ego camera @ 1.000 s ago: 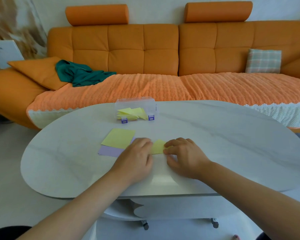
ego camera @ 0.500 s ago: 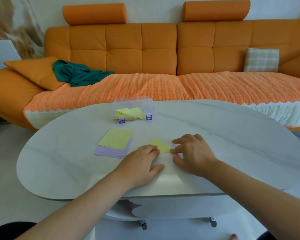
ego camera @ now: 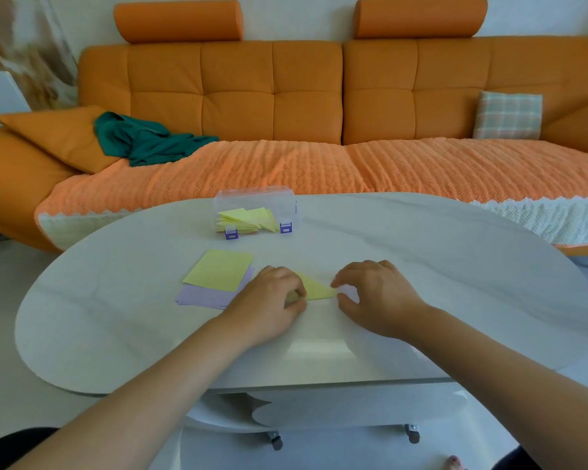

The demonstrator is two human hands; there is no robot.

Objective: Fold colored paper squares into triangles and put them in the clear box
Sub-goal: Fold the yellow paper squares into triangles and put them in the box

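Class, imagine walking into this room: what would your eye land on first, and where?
The long orange sofa fills the background. On the white table, the left hand and right hand pinch a yellow triangle between them. Behind it stands the clear box holding folded papers.

Left end of the yellow triangle (ego camera: 316, 289) beneath the left hand (ego camera: 269, 307)
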